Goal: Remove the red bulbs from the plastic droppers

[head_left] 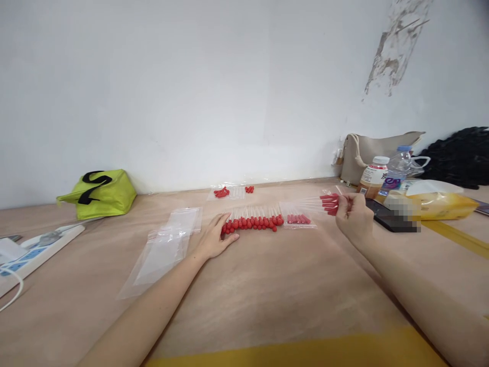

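Observation:
A row of several clear droppers with red rubber bulbs [254, 222] lies on the tan table [267, 295]. My left hand [214, 238] rests flat at the row's left end, fingers stretched out and touching the bulbs. My right hand [353, 216] is raised and closed round a bunch of the red-bulbed droppers [323, 203], their glass tips pointing left. A small clear bag with droppers in it [297, 219] lies just right of the row. Empty clear zip bags [168, 244] lie in a loose stack left of my left hand.
More bagged droppers [229, 192] lie by the wall. A lime green bag [98, 192] and a power strip [34, 251] sit at left. At right are two bottles [385, 176], a beige bag [378, 148], a phone [389, 218], a yellow packet [443, 204] and black cloth [458, 155].

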A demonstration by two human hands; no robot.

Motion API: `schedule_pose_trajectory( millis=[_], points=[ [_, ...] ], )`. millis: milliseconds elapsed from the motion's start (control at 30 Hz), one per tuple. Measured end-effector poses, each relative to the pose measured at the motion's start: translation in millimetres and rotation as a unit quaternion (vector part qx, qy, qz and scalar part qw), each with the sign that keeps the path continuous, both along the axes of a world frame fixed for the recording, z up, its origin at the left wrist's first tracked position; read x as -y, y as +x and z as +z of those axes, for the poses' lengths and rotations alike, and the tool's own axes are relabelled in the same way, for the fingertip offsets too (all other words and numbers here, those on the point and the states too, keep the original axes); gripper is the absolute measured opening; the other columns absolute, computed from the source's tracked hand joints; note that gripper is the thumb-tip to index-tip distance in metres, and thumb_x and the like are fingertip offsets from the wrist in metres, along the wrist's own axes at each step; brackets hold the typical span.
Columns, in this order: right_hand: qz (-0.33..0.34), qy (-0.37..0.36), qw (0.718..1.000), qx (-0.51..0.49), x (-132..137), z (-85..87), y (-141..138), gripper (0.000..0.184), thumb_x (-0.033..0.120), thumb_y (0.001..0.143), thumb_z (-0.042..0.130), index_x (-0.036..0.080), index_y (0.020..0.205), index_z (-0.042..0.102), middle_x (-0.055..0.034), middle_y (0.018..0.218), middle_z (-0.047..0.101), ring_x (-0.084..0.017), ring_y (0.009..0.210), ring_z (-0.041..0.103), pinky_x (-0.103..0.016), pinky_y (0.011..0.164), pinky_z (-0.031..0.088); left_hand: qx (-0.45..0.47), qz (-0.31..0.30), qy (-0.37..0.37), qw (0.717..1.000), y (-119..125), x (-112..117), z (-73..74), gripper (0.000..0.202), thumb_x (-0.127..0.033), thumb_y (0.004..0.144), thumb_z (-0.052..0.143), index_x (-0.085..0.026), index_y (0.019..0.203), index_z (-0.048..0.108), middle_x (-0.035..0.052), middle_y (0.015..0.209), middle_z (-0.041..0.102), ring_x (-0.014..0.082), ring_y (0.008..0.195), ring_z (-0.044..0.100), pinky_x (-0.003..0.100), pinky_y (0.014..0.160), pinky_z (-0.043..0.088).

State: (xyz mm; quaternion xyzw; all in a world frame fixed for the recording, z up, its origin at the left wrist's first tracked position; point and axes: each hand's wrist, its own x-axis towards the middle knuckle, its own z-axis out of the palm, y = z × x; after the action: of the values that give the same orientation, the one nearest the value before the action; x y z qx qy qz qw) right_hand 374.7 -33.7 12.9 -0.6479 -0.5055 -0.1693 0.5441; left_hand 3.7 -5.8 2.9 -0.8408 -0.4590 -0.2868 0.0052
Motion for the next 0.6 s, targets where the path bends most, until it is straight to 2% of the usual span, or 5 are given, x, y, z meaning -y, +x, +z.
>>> schedule_pose_trajectory(
  millis=[167,333,400,500,600],
  points=[
    [0.295,-0.088,0.938,-0.159,19,14.7,-38,0.037,0.053,0.078,0.046,0.017,0.079,0.053,0.0018,0.051,0.055,-0.01,0.035,0.045,-0.022,0.033,0.036,0.023,0.002,0.088,0.996,1,7,2.0,0.041,-0.036,0.086,0.041,-0.017,0.122,0.04,0.0099,0.123,0.044,0.0208,0.117,0.038,0.038,0.101,0.031],
    [0.27,0.045,0.961,0.034,51,29.7,-70,0.016,0.033,0.079,0.054,0.019,0.077,0.062,-0.0012,0.063,0.06,-0.01,0.053,0.054,-0.022,0.049,0.044,0.076,-0.02,0.102,0.992,1,32,8.5,0.027,-0.031,0.085,0.043,-0.018,0.107,0.052,0.0082,0.107,0.054,0.0202,0.103,0.048,0.037,0.091,0.038],
    [0.249,0.119,0.945,0.178,61,30.4,-82,0.009,0.023,0.079,0.055,0.02,0.081,0.063,-0.0014,0.066,0.059,-0.01,0.058,0.053,-0.021,0.053,0.042,0.106,-0.036,0.03,0.993,6,44,11.7,0.022,-0.032,0.084,0.043,-0.018,0.095,0.057,0.0059,0.093,0.059,0.0174,0.087,0.054,0.032,0.08,0.043],
    [0.253,0.125,0.881,0.38,68,19.7,-105,0.016,0.011,0.081,0.047,0.017,0.08,0.062,-0.0025,0.065,0.056,-0.01,0.057,0.049,-0.022,0.05,0.036,0.167,-0.055,-0.195,0.965,21,59,16.9,0.028,-0.04,0.081,0.047,-0.016,0.077,0.059,0.0024,0.068,0.06,0.0129,0.06,0.054,0.026,0.061,0.045],
    [0.285,0.061,0.848,0.443,70,0.7,-135,0.02,0.009,0.081,0.041,0.013,0.08,0.06,-0.0041,0.063,0.054,-0.012,0.059,0.047,-0.022,0.047,0.033,0.304,-0.058,-0.454,0.836,39,68,20.5,0.035,-0.048,0.076,0.051,-0.013,0.076,0.058,0.0036,0.066,0.061,0.0131,0.058,0.058,0.027,0.059,0.047]
  ],
)
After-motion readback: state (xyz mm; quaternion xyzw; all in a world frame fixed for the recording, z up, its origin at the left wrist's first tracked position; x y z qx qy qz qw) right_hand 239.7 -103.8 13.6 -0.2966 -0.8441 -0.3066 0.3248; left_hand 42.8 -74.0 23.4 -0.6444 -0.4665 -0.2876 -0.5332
